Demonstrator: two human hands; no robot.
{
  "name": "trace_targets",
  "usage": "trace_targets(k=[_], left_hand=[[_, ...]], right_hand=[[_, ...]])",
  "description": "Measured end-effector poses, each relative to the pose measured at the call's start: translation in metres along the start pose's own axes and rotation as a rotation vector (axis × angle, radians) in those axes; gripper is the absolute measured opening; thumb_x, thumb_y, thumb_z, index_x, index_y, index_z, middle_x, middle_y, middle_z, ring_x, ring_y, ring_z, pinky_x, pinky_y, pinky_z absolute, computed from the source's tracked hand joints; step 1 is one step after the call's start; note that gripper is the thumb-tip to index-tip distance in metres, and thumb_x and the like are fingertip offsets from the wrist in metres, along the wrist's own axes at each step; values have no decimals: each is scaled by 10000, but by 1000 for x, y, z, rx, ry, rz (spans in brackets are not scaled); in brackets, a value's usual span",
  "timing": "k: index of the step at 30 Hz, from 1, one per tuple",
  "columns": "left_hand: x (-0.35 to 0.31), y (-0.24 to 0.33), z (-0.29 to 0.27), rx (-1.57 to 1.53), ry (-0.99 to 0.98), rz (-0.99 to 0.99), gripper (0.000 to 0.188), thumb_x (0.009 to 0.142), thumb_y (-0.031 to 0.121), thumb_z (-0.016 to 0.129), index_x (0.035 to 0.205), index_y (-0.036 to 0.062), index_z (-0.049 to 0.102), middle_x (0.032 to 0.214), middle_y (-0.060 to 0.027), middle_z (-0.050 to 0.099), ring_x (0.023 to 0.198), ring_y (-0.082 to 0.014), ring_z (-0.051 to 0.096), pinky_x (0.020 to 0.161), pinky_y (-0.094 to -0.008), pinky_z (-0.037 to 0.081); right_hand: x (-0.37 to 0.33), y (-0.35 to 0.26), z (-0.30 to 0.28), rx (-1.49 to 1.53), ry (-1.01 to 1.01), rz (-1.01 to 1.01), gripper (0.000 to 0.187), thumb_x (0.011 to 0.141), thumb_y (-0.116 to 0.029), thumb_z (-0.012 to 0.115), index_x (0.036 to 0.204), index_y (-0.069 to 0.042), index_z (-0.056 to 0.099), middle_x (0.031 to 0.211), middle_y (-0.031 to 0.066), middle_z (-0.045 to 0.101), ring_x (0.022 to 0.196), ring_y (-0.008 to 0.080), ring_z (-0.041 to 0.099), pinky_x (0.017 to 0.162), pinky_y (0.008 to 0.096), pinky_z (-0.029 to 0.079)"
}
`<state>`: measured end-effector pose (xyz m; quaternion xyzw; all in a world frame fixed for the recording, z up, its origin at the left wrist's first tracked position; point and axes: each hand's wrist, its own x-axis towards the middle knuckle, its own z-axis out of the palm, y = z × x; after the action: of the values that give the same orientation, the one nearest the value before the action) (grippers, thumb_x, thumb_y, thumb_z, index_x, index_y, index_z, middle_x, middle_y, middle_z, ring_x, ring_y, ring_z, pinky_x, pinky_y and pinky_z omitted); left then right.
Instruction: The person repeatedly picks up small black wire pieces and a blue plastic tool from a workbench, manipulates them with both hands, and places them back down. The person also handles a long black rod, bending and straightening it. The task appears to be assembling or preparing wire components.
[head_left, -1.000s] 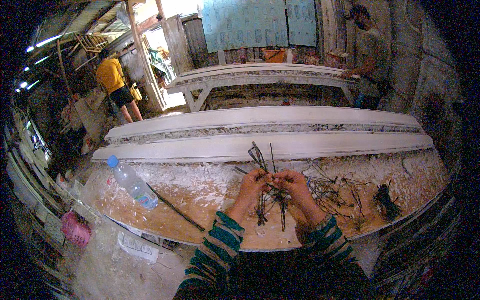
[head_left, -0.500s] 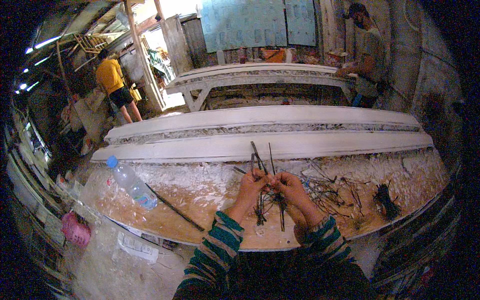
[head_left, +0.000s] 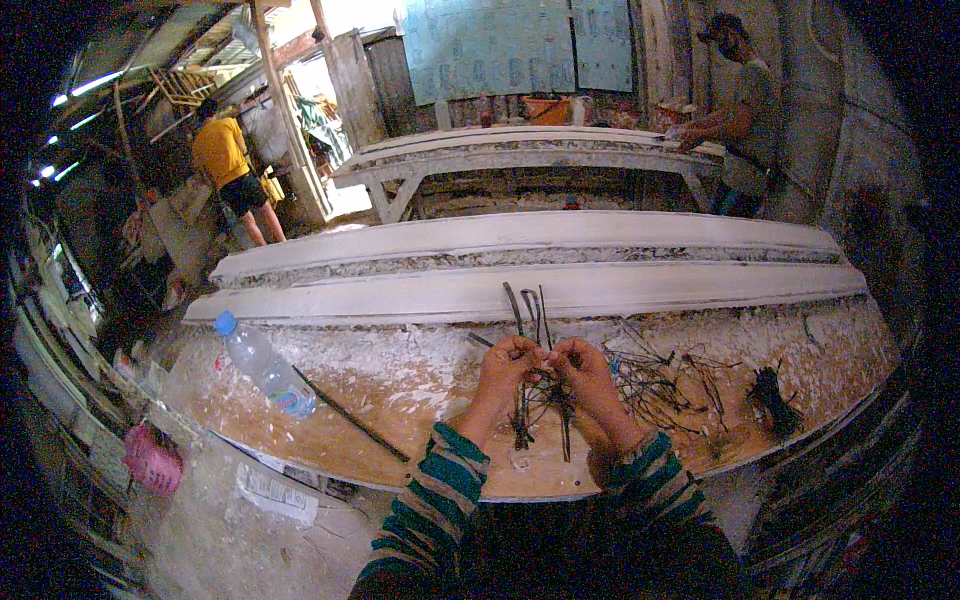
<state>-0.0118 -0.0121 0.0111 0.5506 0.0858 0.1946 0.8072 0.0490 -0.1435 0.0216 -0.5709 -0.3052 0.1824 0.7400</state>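
Note:
My left hand (head_left: 504, 376) and my right hand (head_left: 586, 378) meet over the middle of the wooden table, fingertips pinched together. Between them they grip several thin dark strands (head_left: 531, 305), which stick up past the fingers and hang below; one strand bends into a narrow loop at the top. The exact material is too blurred to tell. Right of my right hand lies a loose tangle of dark strands (head_left: 680, 392). Farther right sits a small dark bundle (head_left: 771, 404). A longer dark stick (head_left: 350, 414) lies left of my left hand.
A clear plastic bottle with a blue cap (head_left: 262, 368) lies on the table (head_left: 440, 470). Two long white planks (head_left: 420, 292) stretch across its far side. Beyond stand another bench (head_left: 470, 150), a person at its right (head_left: 742, 110), and a person in yellow (head_left: 222, 155).
The strand tips above my hands have shifted, and one is now bent into a loop. My hands stay nearly in place. The person at the far bench has moved their arms and head.

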Motion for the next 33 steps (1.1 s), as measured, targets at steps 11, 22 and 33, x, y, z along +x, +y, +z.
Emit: trace_targets(k=[11, 22, 33], left_hand=[[10, -11, -17, -78, -117, -122, 211, 732, 161, 670, 785, 110, 472, 748, -15, 587, 624, -114, 560, 500, -206, 449], [9, -4, -18, -117, -156, -180, 382, 710, 105, 683, 991, 105, 424, 845, -56, 585, 739, -155, 594, 567, -242, 494], [0, -1, 4, 331, -33, 290, 282, 742, -5, 601, 952, 80, 433, 780, -32, 530, 673, -117, 534, 527, -220, 480]], right_hand=[[1, 2, -1, -588, -136, -390, 174, 716, 23, 546, 863, -56, 499, 960, 129, 560, 827, 291, 561, 672, 319, 459], [0, -5, -1, -701, -17, -588, 141, 741, 42, 543, 856, -37, 526, 873, 125, 593, 790, 267, 594, 681, 322, 474], [-1, -4, 2, -681, 98, -409, 41, 796, -54, 553, 814, -22, 537, 767, 108, 597, 698, 191, 590, 643, 286, 458]])
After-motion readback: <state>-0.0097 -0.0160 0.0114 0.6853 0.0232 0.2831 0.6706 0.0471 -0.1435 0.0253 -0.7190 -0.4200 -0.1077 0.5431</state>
